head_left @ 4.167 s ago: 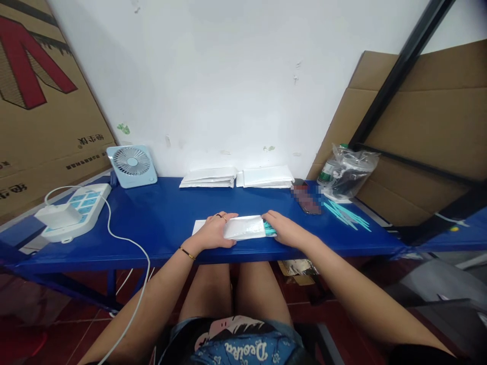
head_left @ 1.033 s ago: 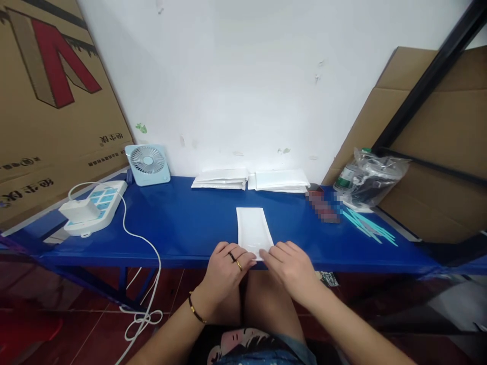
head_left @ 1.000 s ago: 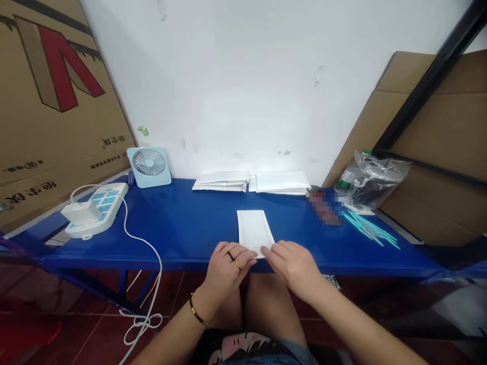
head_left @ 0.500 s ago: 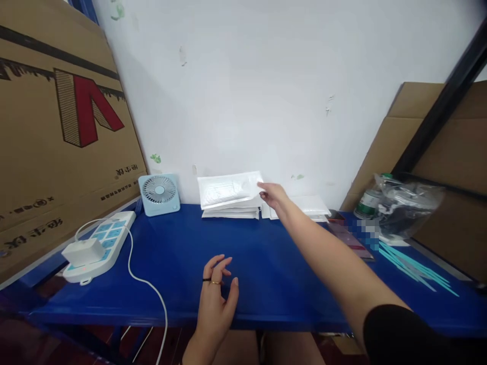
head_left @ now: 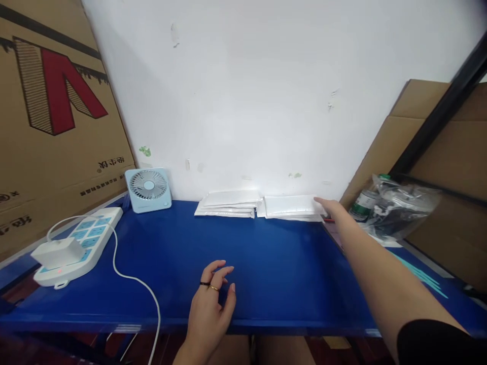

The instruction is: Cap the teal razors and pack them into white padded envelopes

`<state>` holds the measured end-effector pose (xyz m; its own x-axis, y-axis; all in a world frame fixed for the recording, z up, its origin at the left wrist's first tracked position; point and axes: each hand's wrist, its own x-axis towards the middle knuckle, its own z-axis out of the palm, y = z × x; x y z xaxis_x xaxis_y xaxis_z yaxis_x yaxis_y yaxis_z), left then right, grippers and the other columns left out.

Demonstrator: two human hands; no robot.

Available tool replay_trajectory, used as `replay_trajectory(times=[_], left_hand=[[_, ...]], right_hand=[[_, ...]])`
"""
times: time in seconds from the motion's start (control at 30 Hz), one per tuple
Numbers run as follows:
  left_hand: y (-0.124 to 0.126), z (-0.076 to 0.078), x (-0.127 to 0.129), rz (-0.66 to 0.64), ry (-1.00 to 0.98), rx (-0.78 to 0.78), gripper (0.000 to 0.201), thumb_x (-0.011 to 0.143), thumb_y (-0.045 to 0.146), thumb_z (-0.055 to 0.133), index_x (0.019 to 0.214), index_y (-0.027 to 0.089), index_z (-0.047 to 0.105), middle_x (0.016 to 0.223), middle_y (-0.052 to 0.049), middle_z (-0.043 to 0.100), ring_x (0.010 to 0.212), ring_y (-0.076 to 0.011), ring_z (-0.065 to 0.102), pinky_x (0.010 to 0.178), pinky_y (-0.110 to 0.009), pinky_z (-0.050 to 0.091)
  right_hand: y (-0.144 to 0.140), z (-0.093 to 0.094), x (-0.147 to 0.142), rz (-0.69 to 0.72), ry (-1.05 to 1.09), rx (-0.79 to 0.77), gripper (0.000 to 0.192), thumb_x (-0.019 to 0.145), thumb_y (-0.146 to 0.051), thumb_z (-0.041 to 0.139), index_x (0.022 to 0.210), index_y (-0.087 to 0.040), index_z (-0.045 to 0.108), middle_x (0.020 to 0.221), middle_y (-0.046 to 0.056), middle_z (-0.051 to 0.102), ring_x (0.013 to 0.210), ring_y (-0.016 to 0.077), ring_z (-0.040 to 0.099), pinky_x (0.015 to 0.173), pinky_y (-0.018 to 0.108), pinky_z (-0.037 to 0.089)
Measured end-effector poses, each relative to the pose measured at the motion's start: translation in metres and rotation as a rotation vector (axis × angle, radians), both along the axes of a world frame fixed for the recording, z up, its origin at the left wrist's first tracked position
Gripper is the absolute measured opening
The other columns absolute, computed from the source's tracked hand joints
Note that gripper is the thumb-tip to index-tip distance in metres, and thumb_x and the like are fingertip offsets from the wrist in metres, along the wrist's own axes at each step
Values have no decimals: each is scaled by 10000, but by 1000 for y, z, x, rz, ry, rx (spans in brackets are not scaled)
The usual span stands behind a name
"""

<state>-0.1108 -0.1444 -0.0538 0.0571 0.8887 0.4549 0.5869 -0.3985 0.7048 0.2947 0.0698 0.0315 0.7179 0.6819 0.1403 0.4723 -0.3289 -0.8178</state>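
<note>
Two low stacks of white padded envelopes lie against the wall on the blue table (head_left: 274,263): a left stack (head_left: 227,204) and a right stack (head_left: 291,207). My right hand (head_left: 332,209) reaches far forward, its fingertips touching the right edge of the right stack; it holds nothing I can see. My left hand (head_left: 211,299) rests near the table's front edge with fingers spread and loosely curled, empty, rings on two fingers.
A small light-blue fan (head_left: 147,189) stands at the back left. A white power strip (head_left: 74,244) with a charger and cable lies at the left. A clear plastic bag (head_left: 395,207), a bottle and teal sticks (head_left: 420,276) sit at the right. Cardboard leans on both sides.
Both hands pressed a white envelope at the front edge. My right hand then carried it to the left stack, let go, and has moved to the right stack. My left hand stayed low.
</note>
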Motion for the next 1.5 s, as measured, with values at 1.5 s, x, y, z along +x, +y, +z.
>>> replay_trajectory(times=[1.5], left_hand=[[78, 175, 129, -351, -1088, 181, 540, 698, 452, 698, 1141, 198, 522, 1030, -53, 616, 1022, -213, 587, 905, -362, 443]], right_hand=[[-118, -63, -164, 399, 1609, 304, 280, 941, -276, 296, 879, -195, 557, 754, 34, 672, 715, 152, 670, 577, 279, 559]])
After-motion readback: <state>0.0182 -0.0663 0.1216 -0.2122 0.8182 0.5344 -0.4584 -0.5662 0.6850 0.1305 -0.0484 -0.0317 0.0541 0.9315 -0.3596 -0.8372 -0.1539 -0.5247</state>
